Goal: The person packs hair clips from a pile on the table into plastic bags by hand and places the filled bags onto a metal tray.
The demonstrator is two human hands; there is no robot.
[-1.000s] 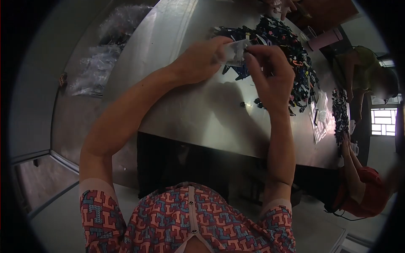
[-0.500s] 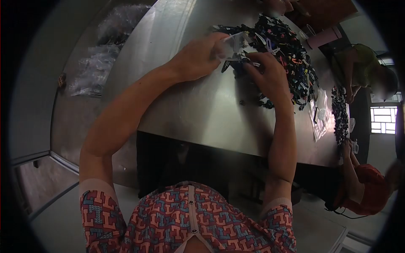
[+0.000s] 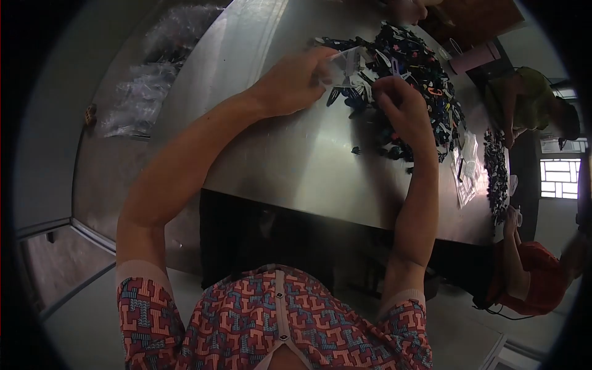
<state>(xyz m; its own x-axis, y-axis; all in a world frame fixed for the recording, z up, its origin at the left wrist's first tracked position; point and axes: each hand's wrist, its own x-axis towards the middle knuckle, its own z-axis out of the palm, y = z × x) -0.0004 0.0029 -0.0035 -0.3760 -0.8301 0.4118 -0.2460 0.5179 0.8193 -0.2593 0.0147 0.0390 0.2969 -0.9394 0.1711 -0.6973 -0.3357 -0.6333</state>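
Observation:
My left hand (image 3: 302, 80) is closed on a small clear plastic bag (image 3: 345, 65), holding it up over the near edge of a pile of mixed hair clips (image 3: 419, 68). Mostly black, the pile also has white, orange, red and purple clips in it. Some dark clips lie just below the bag. My right hand (image 3: 401, 105) is over the pile, to the right of the bag and apart from it. Its fingers are curled together, and what they hold, if anything, is hidden.
Everything lies on a shiny metal table (image 3: 277, 160). Filled clear bags (image 3: 139, 98) are heaped at the left. Flat plastic bags (image 3: 470, 172) lie at the right, near another row of clips (image 3: 496, 172). Two people work along the right side; another person's hand (image 3: 407, 11) shows at the top.
My right hand has moved right, away from the bag, and its fingers have drawn together over the pile. My left hand stays in place with the bag.

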